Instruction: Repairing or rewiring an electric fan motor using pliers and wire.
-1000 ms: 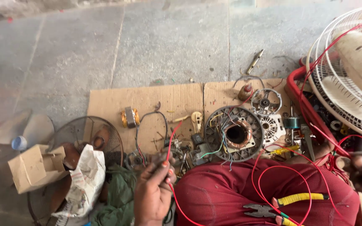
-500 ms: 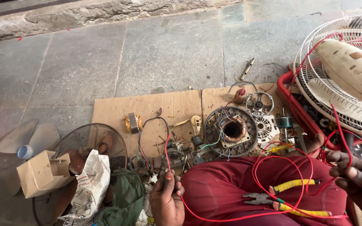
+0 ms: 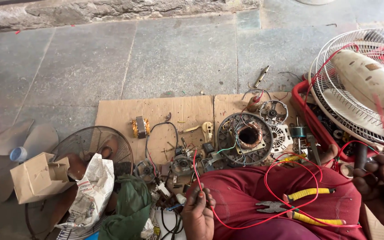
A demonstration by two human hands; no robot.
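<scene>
My left hand (image 3: 198, 215) is low over my lap and pinches a thin red wire (image 3: 270, 178) between thumb and fingers. The wire loops across my dark red garment (image 3: 245, 191) and runs up to a white fan (image 3: 370, 80) lying in its wire guard at the right. At the right edge, my right hand (image 3: 383, 186) has its fingers curled around the other stretch of the red wire; a dark stub sticks up from its grip. Yellow-handled pliers (image 3: 298, 204) lie on my lap between the hands.
Flattened cardboard (image 3: 156, 115) on the stone floor carries a round motor stator with a copper coil (image 3: 247, 138), small motor parts and screws. A red crate (image 3: 310, 120) sits under the fan. At the left are a fan guard (image 3: 90, 142), a small carton (image 3: 36, 178), crumpled newspaper (image 3: 92, 191) and a green cloth (image 3: 130, 209).
My left hand has dropped toward my lap, still pinching the red wire. My right hand has come further into view at the right edge. The view has shifted slightly.
</scene>
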